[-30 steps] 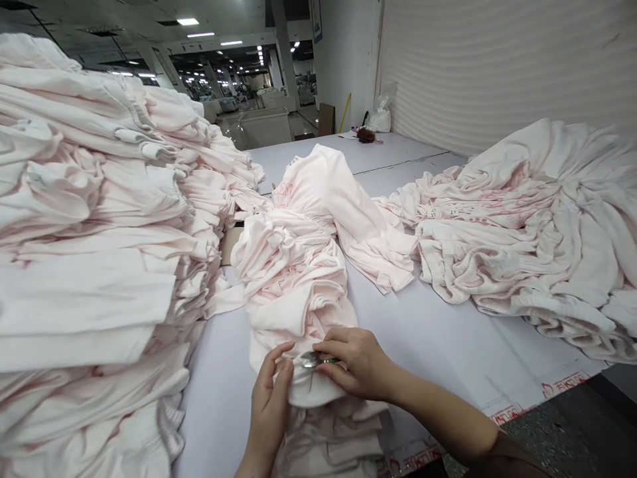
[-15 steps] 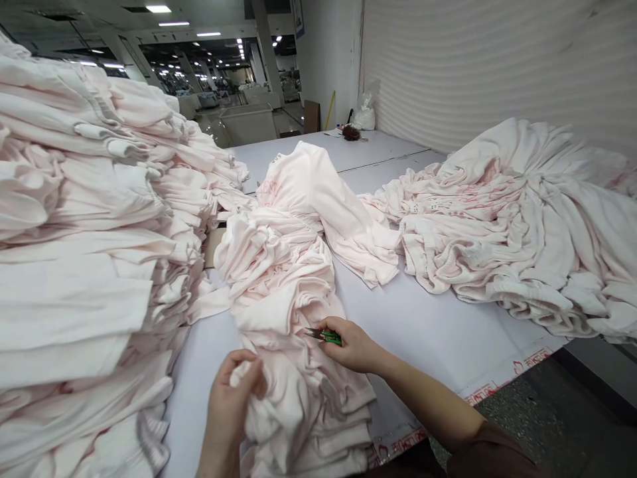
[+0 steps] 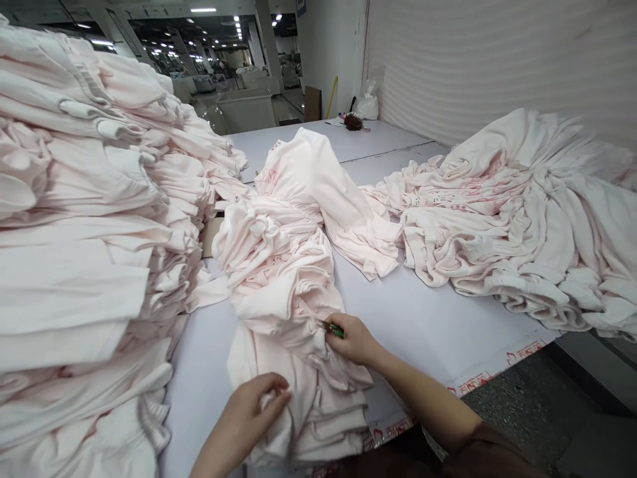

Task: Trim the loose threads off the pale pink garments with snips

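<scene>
A long heap of pale pink garments [image 3: 279,292] runs down the middle of the table toward me. My right hand [image 3: 352,340] is closed round small green-handled snips [image 3: 334,328], their tip against the folds at the heap's right side. Near the lower left of the same heap, my left hand [image 3: 263,408] is over the cloth with thumb and fingers apart; no cloth is clearly gripped between them. One garment with reddish print [image 3: 318,172] lies spread at the far end of the heap.
A tall stack of pale garments [image 3: 99,199] fills the left side. Another pile [image 3: 497,219] spreads over the right of the white table [image 3: 413,318]. A dark red bundle [image 3: 353,121] and a plastic bag [image 3: 367,103] sit at the far end.
My left hand has moved down and right, its fingers now apart. The cloth by it lies flatter. The snips in my right hand have shifted slightly right and their blades show less.
</scene>
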A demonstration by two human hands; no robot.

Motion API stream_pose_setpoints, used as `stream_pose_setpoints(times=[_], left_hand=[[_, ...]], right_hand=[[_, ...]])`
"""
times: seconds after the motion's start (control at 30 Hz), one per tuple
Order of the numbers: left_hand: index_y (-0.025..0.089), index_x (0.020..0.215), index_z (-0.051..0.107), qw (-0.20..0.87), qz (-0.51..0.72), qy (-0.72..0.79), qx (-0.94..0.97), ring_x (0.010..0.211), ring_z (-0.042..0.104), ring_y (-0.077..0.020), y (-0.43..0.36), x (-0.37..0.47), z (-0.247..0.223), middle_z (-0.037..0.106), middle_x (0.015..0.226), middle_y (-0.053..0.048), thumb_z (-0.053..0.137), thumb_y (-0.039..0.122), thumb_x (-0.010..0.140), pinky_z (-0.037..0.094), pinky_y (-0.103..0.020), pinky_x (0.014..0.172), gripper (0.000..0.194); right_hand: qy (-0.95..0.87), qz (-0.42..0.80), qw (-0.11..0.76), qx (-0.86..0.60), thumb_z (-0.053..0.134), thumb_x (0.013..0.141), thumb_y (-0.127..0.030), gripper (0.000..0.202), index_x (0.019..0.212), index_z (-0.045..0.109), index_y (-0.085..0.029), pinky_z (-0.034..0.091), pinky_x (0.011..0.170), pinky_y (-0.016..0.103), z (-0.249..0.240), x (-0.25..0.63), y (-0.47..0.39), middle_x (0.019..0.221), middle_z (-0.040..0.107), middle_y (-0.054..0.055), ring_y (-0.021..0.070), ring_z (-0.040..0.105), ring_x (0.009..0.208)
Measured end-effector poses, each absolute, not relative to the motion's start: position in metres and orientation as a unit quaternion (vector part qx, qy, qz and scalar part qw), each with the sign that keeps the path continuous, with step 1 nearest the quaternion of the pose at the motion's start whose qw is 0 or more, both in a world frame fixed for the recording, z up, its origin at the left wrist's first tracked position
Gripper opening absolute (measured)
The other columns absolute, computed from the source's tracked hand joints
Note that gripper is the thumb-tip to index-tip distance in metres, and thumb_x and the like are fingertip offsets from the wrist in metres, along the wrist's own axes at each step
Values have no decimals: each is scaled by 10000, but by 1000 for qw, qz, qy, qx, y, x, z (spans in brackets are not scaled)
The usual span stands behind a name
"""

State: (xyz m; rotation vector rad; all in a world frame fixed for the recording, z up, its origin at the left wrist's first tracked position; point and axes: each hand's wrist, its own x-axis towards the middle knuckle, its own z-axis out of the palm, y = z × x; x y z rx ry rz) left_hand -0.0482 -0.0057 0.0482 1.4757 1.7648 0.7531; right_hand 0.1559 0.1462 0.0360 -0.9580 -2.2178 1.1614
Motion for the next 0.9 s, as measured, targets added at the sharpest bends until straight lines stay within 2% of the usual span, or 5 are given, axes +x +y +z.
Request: stream_pose_setpoints(times=[0.27,0.47,0.6,0.77,0.9], left_hand=[[200,1079,541,203,278,744,573,792,664,-247,17,19,10,689,889,-65,509,500,875,485,-338,679,364],[217,768,526,98,400,670,617,866,632,-209,17,20,-2,626,908,-66,435,268,892,493,-327,764,163],[223,675,479,206,332,632,669,689,602,-171,1,9,1,605,711,-2,495,270,861,440,-268,631,193],[222,869,538,242,281,699,612,572,583,-189,16,16,8,599,633,31,608,401,811,390,-276,545,201],[217,826,546,107,418,671,603,725,611,-202,26,25,5,612,784,-36,468,189,843,468,-303,642,85]], right_hand=[[-798,447,241,-325,559,782,-219,95,696,557,-180,371,598,215,41,155,147,652,525,-39,126,494,641],[-881,250,272,-294,534,733,-112,328,1038,615,-200,387,659,250,34,161,132,878,634,30,167,554,733],[-940,78,230,-238,534,748,-102,285,982,656,-211,361,589,252,28,158,132,770,623,27,162,529,623],[-909,182,259,-270,540,710,-76,270,920,639,-213,400,624,235,42,156,123,815,653,9,160,598,719],[-887,227,284,-286,514,708,-63,240,873,600,-215,398,611,218,45,161,111,777,640,-11,144,590,694]])
